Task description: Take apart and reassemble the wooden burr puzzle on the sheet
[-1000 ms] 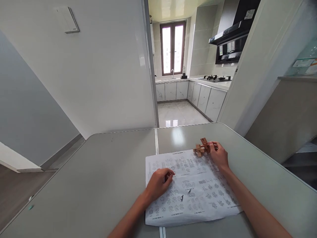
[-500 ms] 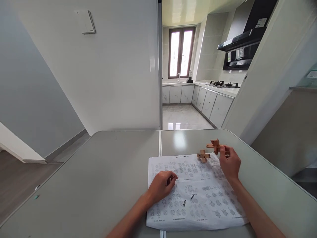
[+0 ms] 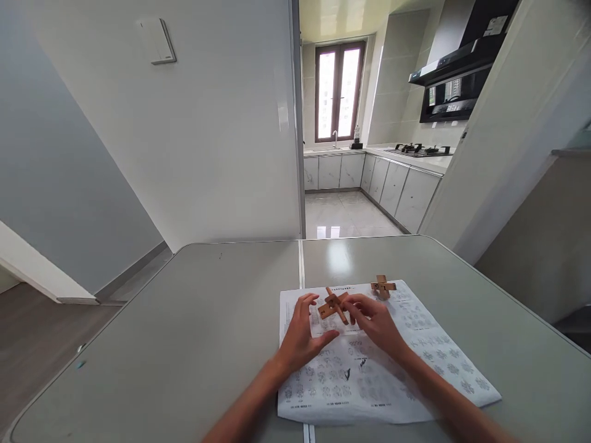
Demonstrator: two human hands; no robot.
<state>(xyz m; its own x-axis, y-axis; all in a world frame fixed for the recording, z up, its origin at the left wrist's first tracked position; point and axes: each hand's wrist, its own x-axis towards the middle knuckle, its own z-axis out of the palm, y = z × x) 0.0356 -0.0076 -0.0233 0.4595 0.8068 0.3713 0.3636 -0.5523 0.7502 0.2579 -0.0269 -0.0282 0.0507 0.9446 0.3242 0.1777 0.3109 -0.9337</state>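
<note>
We observe the right hand (image 3: 379, 324) pinching a wooden cross (image 3: 332, 301) over the printed sheet (image 3: 383, 394). Left hand (image 3: 300, 340) is just beside it, thumb and fingers spread. Second cross (image 3: 383, 287): at the sheet's far edge. Beyond the table (image 3: 207, 332), we note a window (image 3: 338, 92) and stove (image 3: 420, 151).

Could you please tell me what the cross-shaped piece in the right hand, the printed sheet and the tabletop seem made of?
Cross-shaped piece: probably matt wood, from its warm brown colour and squared bars.
Printed sheet: thin, dull white paper, judging by its wavy lower edge.
Tabletop: smooth grey, glossy, perhaps laminate; light reflects near its far edge.
</note>
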